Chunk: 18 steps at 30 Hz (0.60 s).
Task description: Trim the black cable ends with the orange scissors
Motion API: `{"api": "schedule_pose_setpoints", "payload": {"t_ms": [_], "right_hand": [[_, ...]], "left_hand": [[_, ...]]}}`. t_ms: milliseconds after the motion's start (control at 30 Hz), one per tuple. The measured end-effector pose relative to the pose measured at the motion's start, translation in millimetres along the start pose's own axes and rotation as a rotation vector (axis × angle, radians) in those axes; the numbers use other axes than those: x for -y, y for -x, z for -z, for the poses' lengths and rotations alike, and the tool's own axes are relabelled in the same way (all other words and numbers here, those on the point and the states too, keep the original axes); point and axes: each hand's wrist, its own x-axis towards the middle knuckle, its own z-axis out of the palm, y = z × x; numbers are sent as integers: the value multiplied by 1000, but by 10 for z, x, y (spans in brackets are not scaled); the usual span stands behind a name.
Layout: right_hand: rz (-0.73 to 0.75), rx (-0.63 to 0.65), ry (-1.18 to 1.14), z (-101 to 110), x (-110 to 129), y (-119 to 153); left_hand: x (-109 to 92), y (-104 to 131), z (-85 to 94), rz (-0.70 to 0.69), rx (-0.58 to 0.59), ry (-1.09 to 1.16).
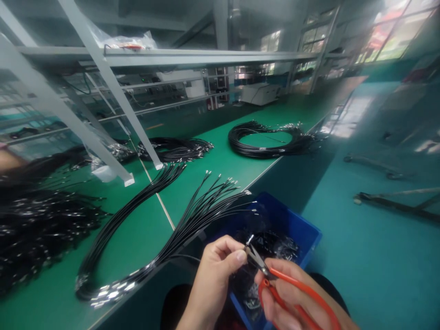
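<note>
One metal-tipped black cable (pixel 250 239) over blue bin (pixel 312 239), pinched in left hand (pixel 218 266), right hand (pixel 283 291) gripping red-handled scissors (pixel 292 280) (blades (pixel 257 259) beside it, contact unclear), cable bundle (pixel 106 238) on green bench (pixel 137 233).

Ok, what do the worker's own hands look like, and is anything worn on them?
The left hand and right hand are both bare: I see no gloves, rings or markings. No sleeve, cuff or watch shows on either arm; the frame's edge cuts off the rest.
</note>
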Motion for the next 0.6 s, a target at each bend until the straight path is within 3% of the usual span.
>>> {"api": "schedule_pose_setpoints", "payload": {"t_ms": [267, 433, 500, 600], "right_hand": [[-38, 47, -99, 65, -34, -136], [-67, 109, 48, 107, -22, -190], [-66, 66, 28, 85, 19, -128], [-26, -108, -51, -3, 95, 9]], "left_hand": [[26, -16, -8, -31, 25, -20], [4, -9, -36, -56, -9, -65], [-15, -4, -51, -72, -39, -103], [-32, 4, -68, -76, -36, -154]]}}
